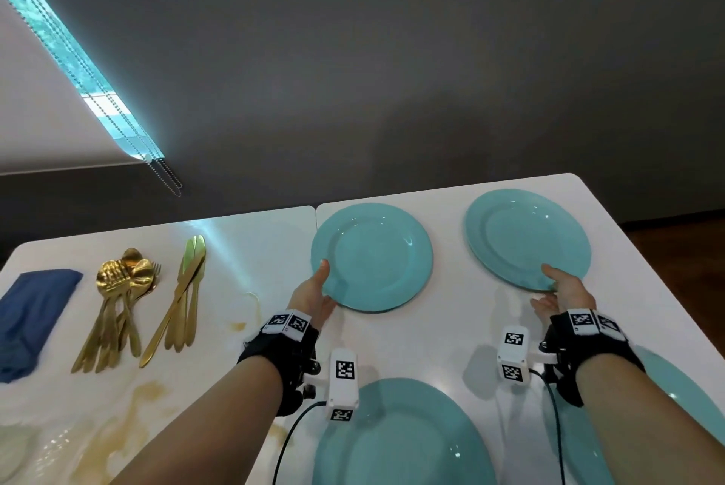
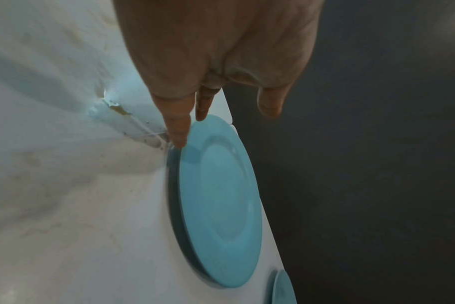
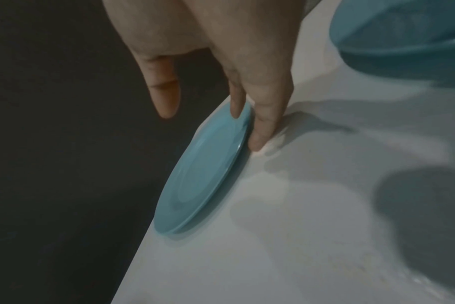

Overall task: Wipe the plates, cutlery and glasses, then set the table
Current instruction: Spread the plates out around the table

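Observation:
Two teal plates lie flat at the far side of the white table (image 1: 255, 249). My left hand (image 1: 319, 288) is at the near-left rim of the left far plate (image 1: 372, 257). In the left wrist view its straight fingers (image 2: 179, 135) touch the rim of this plate (image 2: 218, 195), and the thumb hangs apart. My right hand (image 1: 557, 284) is at the near rim of the right far plate (image 1: 527, 239). Its straight fingers (image 3: 257, 135) lie against that plate's (image 3: 203, 174) edge. Gold spoons and forks (image 1: 117, 300) and gold knives (image 1: 184, 288) lie at the left.
Two more teal plates sit close to me, one in the middle (image 1: 400, 433) and one at the right (image 1: 667, 406). A folded blue cloth (image 1: 31, 316) lies at the far left. Brownish spill stains (image 1: 149, 394) mark the table's left half. The table's far edge runs just beyond the far plates.

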Available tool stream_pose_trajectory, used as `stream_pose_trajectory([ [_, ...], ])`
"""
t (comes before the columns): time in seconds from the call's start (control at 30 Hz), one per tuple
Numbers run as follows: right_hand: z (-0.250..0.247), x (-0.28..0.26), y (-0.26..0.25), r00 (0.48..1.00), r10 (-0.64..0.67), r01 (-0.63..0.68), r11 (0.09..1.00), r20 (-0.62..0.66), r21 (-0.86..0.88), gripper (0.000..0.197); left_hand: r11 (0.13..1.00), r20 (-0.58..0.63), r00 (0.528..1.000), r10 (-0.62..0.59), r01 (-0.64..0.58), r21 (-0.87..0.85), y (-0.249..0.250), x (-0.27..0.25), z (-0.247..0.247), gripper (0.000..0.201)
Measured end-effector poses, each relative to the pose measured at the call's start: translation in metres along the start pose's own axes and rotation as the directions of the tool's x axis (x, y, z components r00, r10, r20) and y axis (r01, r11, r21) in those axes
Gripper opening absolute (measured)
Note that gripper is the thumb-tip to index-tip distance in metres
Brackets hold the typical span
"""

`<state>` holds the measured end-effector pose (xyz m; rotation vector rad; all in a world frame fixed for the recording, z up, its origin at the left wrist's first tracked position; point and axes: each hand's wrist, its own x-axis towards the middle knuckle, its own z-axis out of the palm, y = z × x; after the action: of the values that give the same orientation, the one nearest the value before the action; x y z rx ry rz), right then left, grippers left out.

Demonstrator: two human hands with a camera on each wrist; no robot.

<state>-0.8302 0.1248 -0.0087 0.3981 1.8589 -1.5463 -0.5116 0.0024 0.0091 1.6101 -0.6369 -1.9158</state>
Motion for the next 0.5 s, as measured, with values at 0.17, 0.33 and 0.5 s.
stream_pose_trajectory([
  [0.17, 0.01, -0.036, 0.004, 0.997, -0.073, 0.07, 0.986, -0.016, -0.154, 0.05, 0.965, -0.124, 0.99, 0.067, -0.032, 0.261, 0.011, -0.003, -0.037, 0.053],
  [0.33, 0.055, -0.089, 0.019, 0.993, -0.022, 0.048, 0.975, 0.119, -0.216, 0.01, 0.711, -0.28, 0.924, 0.26, 0.013, 0.703, 0.035, 0.001, -0.113, 0.052],
  [0.5, 0.106, -0.147, 0.047, 0.935, 0.006, 0.134, 0.919, 0.354, -0.37, 0.015, 0.361, -0.38, 0.826, 0.416, 0.233, 0.903, 0.051, 0.009, -0.184, 0.048],
])
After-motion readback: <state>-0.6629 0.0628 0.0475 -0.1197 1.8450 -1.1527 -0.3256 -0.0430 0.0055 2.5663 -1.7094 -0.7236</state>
